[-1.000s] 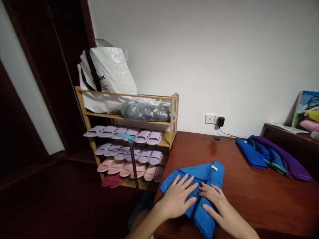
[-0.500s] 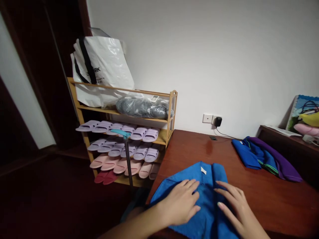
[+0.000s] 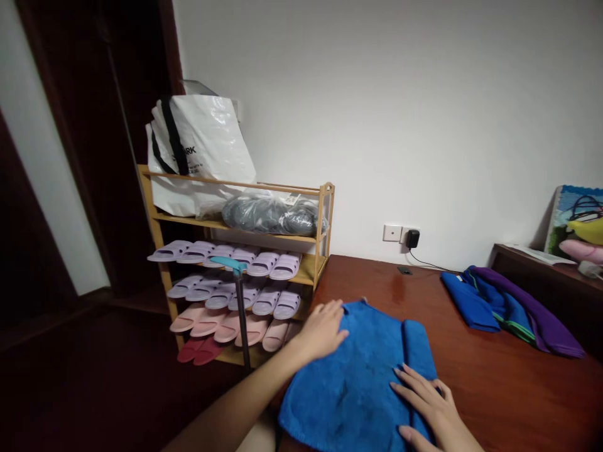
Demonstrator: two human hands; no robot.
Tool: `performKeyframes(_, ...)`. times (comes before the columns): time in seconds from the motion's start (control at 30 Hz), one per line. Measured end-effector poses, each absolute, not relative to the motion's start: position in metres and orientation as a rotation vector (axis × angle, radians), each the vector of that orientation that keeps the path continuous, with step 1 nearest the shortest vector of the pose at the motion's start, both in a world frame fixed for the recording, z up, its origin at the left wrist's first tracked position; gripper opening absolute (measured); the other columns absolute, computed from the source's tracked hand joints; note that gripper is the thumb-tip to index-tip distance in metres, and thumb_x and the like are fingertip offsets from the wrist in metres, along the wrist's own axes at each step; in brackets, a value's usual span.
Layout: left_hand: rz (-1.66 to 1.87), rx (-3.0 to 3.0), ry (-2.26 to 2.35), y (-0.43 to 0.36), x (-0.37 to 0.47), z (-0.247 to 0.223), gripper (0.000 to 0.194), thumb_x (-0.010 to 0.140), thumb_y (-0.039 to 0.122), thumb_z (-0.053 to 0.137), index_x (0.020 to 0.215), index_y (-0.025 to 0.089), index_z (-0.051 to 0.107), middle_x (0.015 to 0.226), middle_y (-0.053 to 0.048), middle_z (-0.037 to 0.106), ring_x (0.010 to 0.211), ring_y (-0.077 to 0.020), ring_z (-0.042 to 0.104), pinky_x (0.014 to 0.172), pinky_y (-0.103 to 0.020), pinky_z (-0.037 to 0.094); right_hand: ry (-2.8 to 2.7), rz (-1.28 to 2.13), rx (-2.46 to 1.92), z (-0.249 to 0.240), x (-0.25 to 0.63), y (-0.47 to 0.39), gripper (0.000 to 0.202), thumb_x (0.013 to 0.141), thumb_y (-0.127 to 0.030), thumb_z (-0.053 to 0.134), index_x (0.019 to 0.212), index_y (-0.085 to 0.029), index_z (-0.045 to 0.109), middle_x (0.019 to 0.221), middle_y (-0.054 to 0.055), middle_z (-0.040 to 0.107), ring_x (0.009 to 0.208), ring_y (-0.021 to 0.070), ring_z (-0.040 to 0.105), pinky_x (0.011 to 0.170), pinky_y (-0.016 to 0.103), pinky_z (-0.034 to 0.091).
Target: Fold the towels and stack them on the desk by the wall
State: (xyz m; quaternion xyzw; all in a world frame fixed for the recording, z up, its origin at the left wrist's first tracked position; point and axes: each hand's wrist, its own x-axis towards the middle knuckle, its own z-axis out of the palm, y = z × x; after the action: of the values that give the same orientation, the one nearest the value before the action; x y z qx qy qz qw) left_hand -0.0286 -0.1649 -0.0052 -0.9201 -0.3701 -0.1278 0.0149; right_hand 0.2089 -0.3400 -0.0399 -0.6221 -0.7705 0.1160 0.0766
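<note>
A blue towel (image 3: 362, 376) lies on the brown wooden table, with a folded strip (image 3: 419, 342) running along its right side. My left hand (image 3: 323, 329) rests flat on the towel's far left corner, its fingers stretched out and thumb apart. On the near part of the folded strip lies my right hand (image 3: 431, 402), palm down with the fingers spread. The towel's near edge runs out of view at the bottom.
The table (image 3: 480, 376) also bears folded blue and purple cloths (image 3: 513, 307) at the back right. A wooden rack (image 3: 325, 213) with slippers (image 3: 282, 267) and a white bag (image 3: 207, 135) stands left. Before it rises a pole with a turquoise top (image 3: 228, 262).
My left hand has moved from the towel's middle to its far left corner, and that part now lies spread flatter. The white label has gone from view. My right hand has slid slightly nearer.
</note>
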Motion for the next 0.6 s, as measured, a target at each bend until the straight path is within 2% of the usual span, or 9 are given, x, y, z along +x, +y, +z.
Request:
performKeyframes(0.1, -0.375, -2.646, -1.471, -0.151, -0.036, -0.003, 0.064, 0.089, 0.042, 0.047, 0.142, 0.01, 0.034, 0.151, -0.017, 0.022, 0.139, -0.0357, 0.011, 0.108, -0.054, 0.018, -2.31, 0.375, -1.874, -0.039, 0.209, -0.34, 0.06, 0.086, -0.065, 0.033, 0.138, -0.036, 0.037, 0.148, 0.002, 0.021, 0.138, 0.0274, 0.016, 0.108, 0.058, 0.019)
performKeyframes(0.17, -0.412, -2.731, -1.33, -0.154, -0.037, -0.006, 0.065, 0.092, 0.044, 0.041, 0.146, 0.012, 0.025, 0.154, -0.013, 0.012, 0.141, -0.0306, 0.005, 0.111, -0.05, 0.015, -2.311, 0.399, -1.882, -0.038, 0.208, -0.34, 0.061, 0.086, -0.065, 0.033, 0.138, -0.035, 0.037, 0.148, 0.002, 0.021, 0.138, 0.0277, 0.016, 0.108, 0.059, 0.017)
performKeyframes(0.23, -0.382, -2.94, -1.037, -0.164, -0.033, -0.011, 0.062, 0.095, 0.047, 0.033, 0.148, 0.018, 0.019, 0.155, -0.007, 0.007, 0.141, -0.0243, 0.004, 0.113, -0.045, 0.013, -2.303, 0.393, -1.88, -0.037, 0.207, -0.341, 0.06, 0.086, -0.065, 0.033, 0.139, -0.036, 0.036, 0.148, 0.002, 0.021, 0.138, 0.0275, 0.016, 0.108, 0.061, 0.016)
performKeyframes(0.3, -0.263, -3.107, -0.854, -0.173, -0.028, -0.016, 0.061, 0.096, 0.051, 0.029, 0.148, 0.021, 0.019, 0.154, -0.005, 0.009, 0.141, -0.0224, 0.006, 0.113, -0.045, 0.012, -2.298, 0.375, -1.864, -0.037, 0.207, -0.343, 0.059, 0.087, -0.064, 0.033, 0.139, -0.038, 0.034, 0.148, 0.001, 0.021, 0.138, 0.0268, 0.016, 0.108, 0.061, 0.015)
performKeyframes(0.43, -0.084, -3.193, -0.919, -0.181, -0.023, -0.023, 0.061, 0.096, 0.054, 0.026, 0.147, 0.021, 0.024, 0.153, -0.007, 0.016, 0.141, -0.0239, 0.01, 0.112, -0.049, 0.012, -2.257, 0.3, -1.829, -0.049, 0.226, -0.352, 0.054, 0.088, -0.059, 0.037, 0.135, -0.035, 0.043, 0.147, 0.001, 0.026, 0.137, 0.0249, 0.022, 0.11, 0.057, 0.018)
performKeyframes(0.6, -0.109, -3.173, -0.987, -0.183, -0.029, -0.025, 0.061, 0.096, 0.055, 0.024, 0.147, 0.02, 0.024, 0.153, -0.007, 0.017, 0.141, -0.0231, 0.009, 0.113, -0.048, 0.011, -1.906, 0.159, -1.945, -0.075, 0.302, -0.37, 0.048, 0.089, -0.056, 0.037, 0.123, -0.03, 0.057, 0.137, 0.001, 0.045, 0.127, 0.022, 0.042, 0.107, 0.042, 0.035)
